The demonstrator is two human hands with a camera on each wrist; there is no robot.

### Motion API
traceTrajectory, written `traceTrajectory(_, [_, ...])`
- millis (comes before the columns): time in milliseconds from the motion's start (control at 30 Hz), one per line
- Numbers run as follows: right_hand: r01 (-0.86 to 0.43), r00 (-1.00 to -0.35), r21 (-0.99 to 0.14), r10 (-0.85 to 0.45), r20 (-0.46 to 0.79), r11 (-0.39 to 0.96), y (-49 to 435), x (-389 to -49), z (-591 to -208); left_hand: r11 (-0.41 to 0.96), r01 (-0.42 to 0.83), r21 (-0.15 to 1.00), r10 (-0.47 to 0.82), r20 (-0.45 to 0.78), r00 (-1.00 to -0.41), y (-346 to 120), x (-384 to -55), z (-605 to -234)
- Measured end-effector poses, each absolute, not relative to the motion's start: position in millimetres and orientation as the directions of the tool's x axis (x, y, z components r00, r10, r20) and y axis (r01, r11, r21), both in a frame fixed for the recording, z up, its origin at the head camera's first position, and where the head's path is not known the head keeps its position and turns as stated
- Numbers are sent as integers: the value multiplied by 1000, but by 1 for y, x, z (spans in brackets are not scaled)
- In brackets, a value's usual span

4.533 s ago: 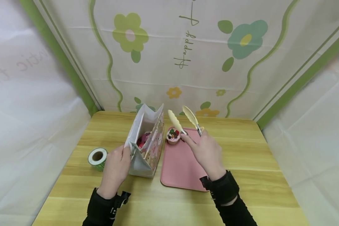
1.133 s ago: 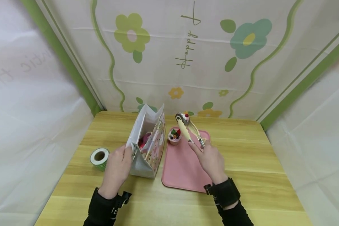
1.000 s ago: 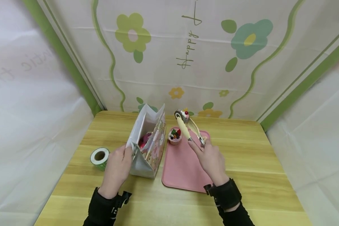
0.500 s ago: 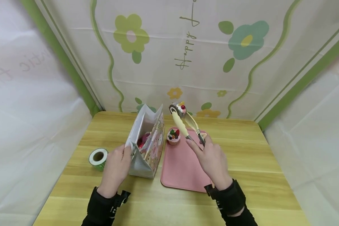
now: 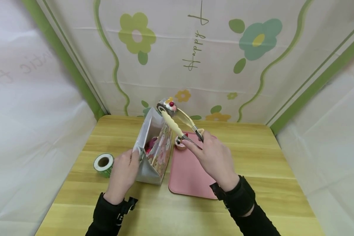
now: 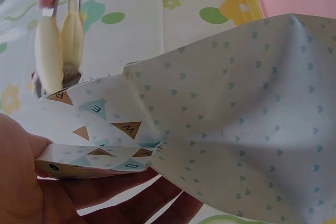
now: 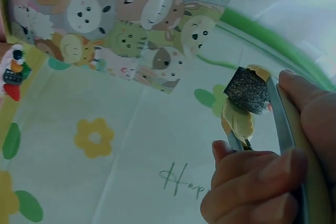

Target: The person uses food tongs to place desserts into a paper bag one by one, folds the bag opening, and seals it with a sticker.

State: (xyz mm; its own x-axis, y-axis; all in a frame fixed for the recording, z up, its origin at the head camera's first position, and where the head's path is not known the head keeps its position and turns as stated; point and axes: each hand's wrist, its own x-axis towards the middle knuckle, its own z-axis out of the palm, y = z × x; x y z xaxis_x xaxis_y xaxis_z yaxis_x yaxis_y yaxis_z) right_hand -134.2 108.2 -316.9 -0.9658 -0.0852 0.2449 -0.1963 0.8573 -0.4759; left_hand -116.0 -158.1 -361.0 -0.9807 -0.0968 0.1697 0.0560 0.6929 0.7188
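Note:
My right hand [image 5: 213, 159] grips a pair of tongs [image 5: 172, 124] with cream tips. Pinched between those tips is a dark cake roll [image 5: 167, 106] topped with white cream and a red cherry; the right wrist view shows its dark speckled side [image 7: 247, 91]. The cake roll is held above the far right edge of a paper bag [image 5: 160, 150] printed with animal faces. At the bag's near left edge, my left hand [image 5: 124, 170] pinches the rim between thumb and fingers. Inside the bag, pink and red items [image 5: 150, 145] show only partly.
A pink tray [image 5: 191, 173] lies right of the bag. On its far left corner stands a cupcake [image 5: 180, 143] with fruit, partly behind the tongs. Left of my left hand is a roll of green-backed labels [image 5: 103, 165]. A printed cloth wall [image 5: 177, 59] rises behind the table.
The tongs, empty at first, have taken hold of the cake roll. My right hand has lifted it and carried it left from over the tray toward the bag. My left hand has stayed put.

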Motion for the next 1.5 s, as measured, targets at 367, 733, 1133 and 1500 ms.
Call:
traceTrajectory(367, [-314,-932,-299,-231,281,901,85,-152,-306,686,57,725,-99,170,-980,-158,-117,-360])
traceTrajectory(733, [-359,-912,-130,-318,258,924,89,-151,-301,676,48,735,-105,162,-981,-161,-115,-359])
traceTrajectory(1133, [-376,-903,-32,-358,236,926,90,-147,-281,676,36,736,-133,170,-976,-161,-113,-361])
traceTrajectory(1500, [-438,-851,81,-442,284,895,87,-148,-267,673,26,739,-136,158,-978,-162,-113,-361])
